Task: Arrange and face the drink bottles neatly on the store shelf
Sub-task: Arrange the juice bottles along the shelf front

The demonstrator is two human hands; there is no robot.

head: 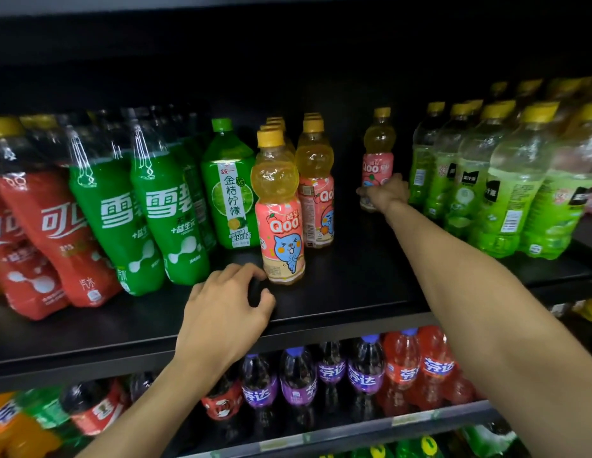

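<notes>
Pink-labelled lone Qoo bottle (379,160), smooth clear plastic, yellow-capped, is stood upright deep on the black shelf (354,289), right of the Qoo rows (281,209). Its waisted lower body is gripped by the right hand (384,193), the nearer hand. The left hand (225,302) is held loosely curled and empty at the shelf front.

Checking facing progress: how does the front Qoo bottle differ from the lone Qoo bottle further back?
The front Qoo bottle stands near the shelf edge heading a row; the lone Qoo bottle stands alone, deep on the shelf. The right grip holds the lone one low down; nothing grips the front one. Both stand upright, yellow-capped, pink labels forward.
</notes>
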